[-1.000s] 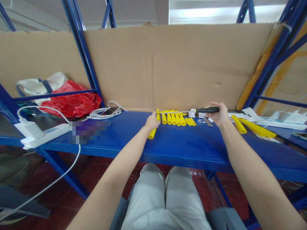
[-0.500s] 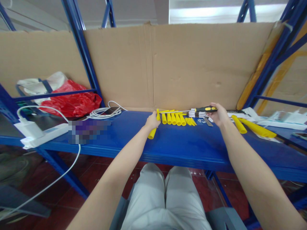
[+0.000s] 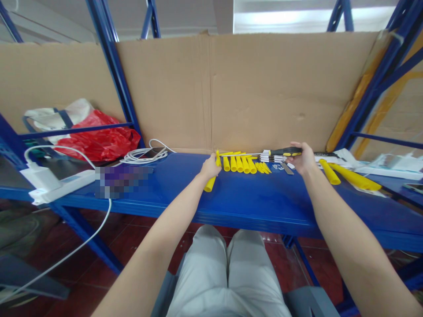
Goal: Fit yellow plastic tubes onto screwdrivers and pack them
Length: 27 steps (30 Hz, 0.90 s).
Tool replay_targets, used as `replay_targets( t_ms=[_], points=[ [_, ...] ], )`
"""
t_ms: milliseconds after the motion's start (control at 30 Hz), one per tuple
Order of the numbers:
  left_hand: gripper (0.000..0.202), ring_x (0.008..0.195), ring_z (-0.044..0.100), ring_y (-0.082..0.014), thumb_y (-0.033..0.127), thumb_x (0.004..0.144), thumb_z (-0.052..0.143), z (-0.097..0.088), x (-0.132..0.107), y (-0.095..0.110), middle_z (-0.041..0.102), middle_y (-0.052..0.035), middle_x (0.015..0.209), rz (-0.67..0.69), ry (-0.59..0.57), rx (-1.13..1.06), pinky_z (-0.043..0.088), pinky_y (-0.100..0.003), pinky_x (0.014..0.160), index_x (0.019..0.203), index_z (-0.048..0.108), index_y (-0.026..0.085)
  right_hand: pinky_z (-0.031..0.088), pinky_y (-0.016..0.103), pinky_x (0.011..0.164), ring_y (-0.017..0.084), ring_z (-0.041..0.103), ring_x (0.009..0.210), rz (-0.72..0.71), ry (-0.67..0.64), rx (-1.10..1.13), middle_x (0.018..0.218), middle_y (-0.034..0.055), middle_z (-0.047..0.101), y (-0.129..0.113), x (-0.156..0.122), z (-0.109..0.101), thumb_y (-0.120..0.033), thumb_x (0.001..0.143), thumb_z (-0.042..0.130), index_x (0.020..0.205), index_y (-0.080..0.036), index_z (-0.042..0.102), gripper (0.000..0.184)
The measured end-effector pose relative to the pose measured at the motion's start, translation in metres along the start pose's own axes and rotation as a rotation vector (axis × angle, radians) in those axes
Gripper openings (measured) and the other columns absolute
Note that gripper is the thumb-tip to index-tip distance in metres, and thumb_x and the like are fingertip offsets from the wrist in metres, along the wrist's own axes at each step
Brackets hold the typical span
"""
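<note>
My left hand (image 3: 210,167) is wrapped round a yellow tube (image 3: 209,184), whose wide open end points toward me and whose top shows above the fingers. In my right hand (image 3: 304,158) is the black-and-yellow handle of a long screwdriver (image 3: 287,152). Its thin shaft reaches left to the top of the held tube; the exact contact is too small to make out. Below the shaft lies a row of several yellow tubes (image 3: 239,164), then small flat yellow pieces (image 3: 263,167). White-and-black parts (image 3: 272,156) and a flat metal piece (image 3: 287,169) lie near my right hand.
Two larger yellow pieces (image 3: 350,177) rest on the right of the blue shelf (image 3: 251,198). At left are a coiled white cable (image 3: 140,156), a red plastic bag (image 3: 99,138) and a power strip (image 3: 68,186). A cardboard panel (image 3: 264,88) stands behind.
The screwdriver handle has turned in my right hand and the fingers have shifted slightly. My left hand and its tube have stayed in place.
</note>
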State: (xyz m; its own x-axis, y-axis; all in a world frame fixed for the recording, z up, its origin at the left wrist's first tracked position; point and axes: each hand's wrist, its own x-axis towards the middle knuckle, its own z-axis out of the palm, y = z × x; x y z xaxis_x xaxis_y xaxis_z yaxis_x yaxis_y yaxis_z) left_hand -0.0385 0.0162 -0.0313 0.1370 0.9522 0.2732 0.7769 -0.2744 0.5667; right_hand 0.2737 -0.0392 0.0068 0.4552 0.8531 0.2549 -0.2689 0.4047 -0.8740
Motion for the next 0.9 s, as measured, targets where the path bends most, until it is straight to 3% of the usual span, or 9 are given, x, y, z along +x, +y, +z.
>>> replay_targets(
  t_ms=[133,300,567,667,800,900],
  points=[
    [0.049,0.07,0.073,-0.0178,0.011,0.08,0.062,0.0,0.0,0.001,0.075,-0.0084,0.105,-0.001,0.002,0.004,0.055,-0.025,0.069,0.127,0.049,0.018,0.03,0.024,0.033,0.01,0.036,0.037,0.026,0.009,-0.008,0.062,0.0005,0.057,-0.005,-0.006,0.003,-0.036,0.079,0.056,0.078,-0.022,0.056,0.015],
    [0.049,0.069,0.074,-0.0182,0.01,0.08,0.061,-0.001,-0.001,0.001,0.075,-0.0076,0.103,-0.004,-0.001,0.004,0.055,-0.026,0.07,0.127,0.049,0.019,0.021,0.021,0.029,0.007,0.024,0.032,0.077,0.097,-0.057,0.052,-0.0042,0.047,-0.005,-0.008,0.006,-0.026,0.077,0.054,0.078,-0.021,0.053,0.005],
    [0.05,0.068,0.073,-0.0167,0.012,0.08,0.062,-0.002,-0.001,0.001,0.075,-0.0072,0.105,0.0,-0.005,0.0,0.054,-0.024,0.069,0.127,0.048,0.019,0.042,0.021,0.04,0.011,0.052,0.051,0.041,0.099,0.023,0.064,-0.0001,0.059,-0.001,0.001,0.006,-0.016,0.077,0.058,0.075,-0.02,0.054,0.006],
    [0.05,0.067,0.073,-0.0166,0.011,0.08,0.061,-0.002,-0.001,0.001,0.075,-0.0077,0.105,0.0,-0.005,-0.001,0.054,-0.024,0.069,0.128,0.048,0.019,0.043,0.021,0.042,0.012,0.054,0.053,0.033,0.113,0.014,0.065,-0.0001,0.059,0.001,0.005,0.005,-0.019,0.079,0.062,0.073,-0.02,0.053,0.011],
    [0.052,0.067,0.073,-0.0168,0.01,0.079,0.061,-0.001,0.0,0.0,0.075,-0.0084,0.108,-0.005,-0.007,-0.007,0.054,-0.025,0.069,0.129,0.048,0.019,0.033,0.021,0.033,0.009,0.04,0.038,0.069,0.079,-0.042,0.057,-0.0029,0.05,0.003,0.004,0.001,-0.035,0.083,0.064,0.075,-0.021,0.052,0.021],
    [0.052,0.067,0.073,-0.0173,0.011,0.079,0.061,-0.001,0.0,0.0,0.074,-0.0094,0.109,-0.003,-0.009,-0.012,0.054,-0.025,0.068,0.129,0.048,0.018,0.021,0.02,0.028,0.007,0.025,0.032,0.107,0.101,-0.078,0.051,-0.0049,0.043,0.002,0.0,0.002,-0.034,0.087,0.056,0.076,-0.021,0.051,0.018]
  ],
)
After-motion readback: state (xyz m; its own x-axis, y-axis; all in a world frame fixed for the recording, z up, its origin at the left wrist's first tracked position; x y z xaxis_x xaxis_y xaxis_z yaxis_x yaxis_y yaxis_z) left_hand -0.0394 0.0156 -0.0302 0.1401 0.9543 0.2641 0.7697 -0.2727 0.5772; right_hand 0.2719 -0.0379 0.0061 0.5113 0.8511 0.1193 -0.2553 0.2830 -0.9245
